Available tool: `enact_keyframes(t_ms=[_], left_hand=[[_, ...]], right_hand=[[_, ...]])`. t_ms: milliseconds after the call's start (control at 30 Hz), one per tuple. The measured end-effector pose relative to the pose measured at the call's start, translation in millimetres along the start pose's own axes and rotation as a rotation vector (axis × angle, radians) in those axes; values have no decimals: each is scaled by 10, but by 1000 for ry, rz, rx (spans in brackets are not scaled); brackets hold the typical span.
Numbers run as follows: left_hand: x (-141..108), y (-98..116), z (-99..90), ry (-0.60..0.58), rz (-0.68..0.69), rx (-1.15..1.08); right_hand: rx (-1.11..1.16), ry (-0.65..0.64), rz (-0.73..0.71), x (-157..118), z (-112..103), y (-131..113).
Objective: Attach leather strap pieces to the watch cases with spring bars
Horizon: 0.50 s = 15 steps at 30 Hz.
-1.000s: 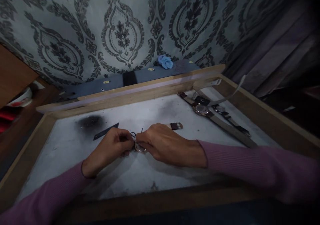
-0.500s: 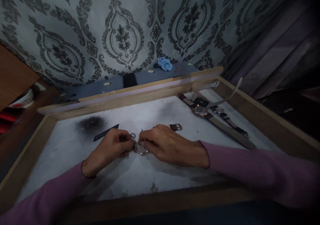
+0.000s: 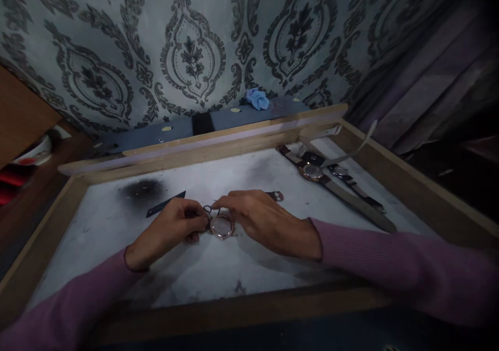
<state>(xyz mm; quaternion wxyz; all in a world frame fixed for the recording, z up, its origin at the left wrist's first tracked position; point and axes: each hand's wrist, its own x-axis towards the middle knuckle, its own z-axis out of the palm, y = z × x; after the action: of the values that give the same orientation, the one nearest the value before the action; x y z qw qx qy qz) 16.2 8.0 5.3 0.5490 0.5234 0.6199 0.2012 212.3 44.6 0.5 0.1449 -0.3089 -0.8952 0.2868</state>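
Observation:
A round watch case (image 3: 222, 226) with a shiny rim lies on the white surface at the centre. My left hand (image 3: 171, 229) is pinched at the left edge of the case; its fingertips hide part of what they grip. My right hand (image 3: 261, 218) arches over the right side of the case, its index finger stretched toward a thin dark loop (image 3: 208, 209) just above the case. Whether its fingers hold anything small is hidden. Behind my right hand a dark strap piece with a buckle (image 3: 277, 196) shows. A flat dark blade (image 3: 166, 204) lies beyond my left hand.
Watches with long straps (image 3: 313, 171) lie at the right of the wooden-framed tray (image 3: 202, 152). A pale strap (image 3: 356, 148) arches up there. Behind the tray's rear edge sits a crumpled blue cloth (image 3: 257, 99). A bowl (image 3: 37, 151) stands far left.
My right hand has shifted slightly up and its fingers have come off the watch case, which now shows more fully. My left hand stays nearly in place.

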Motion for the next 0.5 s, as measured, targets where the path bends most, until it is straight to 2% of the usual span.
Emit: enact_keyframes(t_ms=[200,333,500], left_hand=[[-1,-34,-47,-32,10,1],[-6,-30,-60,-37,-9,-21],[-9,-36,-76,-59,2,-47]], right_hand=[[-326,-56,27,13,4,-1],[-403,-59,-29,9,8,41],[-430,52,-110,-12,12,54]])
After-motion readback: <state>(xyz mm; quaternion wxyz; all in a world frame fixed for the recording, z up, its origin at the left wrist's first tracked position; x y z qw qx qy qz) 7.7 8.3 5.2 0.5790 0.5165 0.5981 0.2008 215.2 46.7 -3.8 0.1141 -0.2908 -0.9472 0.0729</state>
